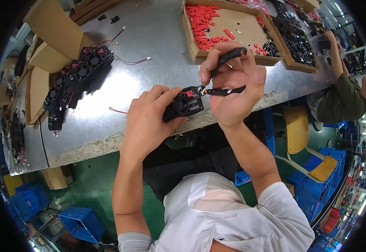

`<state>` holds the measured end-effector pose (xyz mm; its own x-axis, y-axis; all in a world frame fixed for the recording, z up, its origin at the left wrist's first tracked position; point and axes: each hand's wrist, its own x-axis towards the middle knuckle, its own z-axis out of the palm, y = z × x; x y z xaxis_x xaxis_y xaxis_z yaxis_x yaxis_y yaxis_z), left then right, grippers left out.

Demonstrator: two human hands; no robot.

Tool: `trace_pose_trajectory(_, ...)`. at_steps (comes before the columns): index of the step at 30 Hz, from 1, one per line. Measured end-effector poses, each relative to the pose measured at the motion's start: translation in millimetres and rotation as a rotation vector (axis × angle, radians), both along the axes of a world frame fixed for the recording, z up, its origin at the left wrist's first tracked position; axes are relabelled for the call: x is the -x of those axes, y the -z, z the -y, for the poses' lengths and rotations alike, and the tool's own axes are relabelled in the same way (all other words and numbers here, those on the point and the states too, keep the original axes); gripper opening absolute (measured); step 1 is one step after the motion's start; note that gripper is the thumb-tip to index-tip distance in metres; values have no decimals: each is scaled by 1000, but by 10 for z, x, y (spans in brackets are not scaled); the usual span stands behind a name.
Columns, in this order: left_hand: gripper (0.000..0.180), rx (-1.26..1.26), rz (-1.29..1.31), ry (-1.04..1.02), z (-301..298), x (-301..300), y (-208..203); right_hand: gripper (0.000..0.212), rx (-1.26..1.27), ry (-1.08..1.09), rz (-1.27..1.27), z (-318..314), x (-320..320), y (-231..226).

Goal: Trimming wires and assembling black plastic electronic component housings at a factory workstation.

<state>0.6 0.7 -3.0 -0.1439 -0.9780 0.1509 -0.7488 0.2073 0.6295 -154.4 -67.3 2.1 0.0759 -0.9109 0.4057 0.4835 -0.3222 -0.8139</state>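
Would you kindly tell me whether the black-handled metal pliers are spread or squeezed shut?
Spread: the black-handled metal pliers have their handles wide apart in the bare right hand.

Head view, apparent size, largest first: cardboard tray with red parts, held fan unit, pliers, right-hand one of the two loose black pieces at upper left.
1. cardboard tray
2–3. black fan unit and black-handled pliers: spans look alike, fingers cover parts of both, so unranked
4. loose black piece

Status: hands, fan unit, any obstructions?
Left hand gripping black fan unit. Right hand holding black-handled pliers, handles spread, tips at unit's end; contact unclear. No obstruction visible.
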Motion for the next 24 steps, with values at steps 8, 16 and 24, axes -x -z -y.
trace_pose_trajectory(8,58,-5,29,45,9,-22,-19,69,47,44,-59,-66,-4,29)
trace_pose_trajectory(16,56,40,18,39,2,-12,29,67,123,7,-103,-111,-8,26)
trace_pose_trajectory(24,58,-16,5,14,-4,-2,-5,69,-2,-67,-71,23,21,-75)
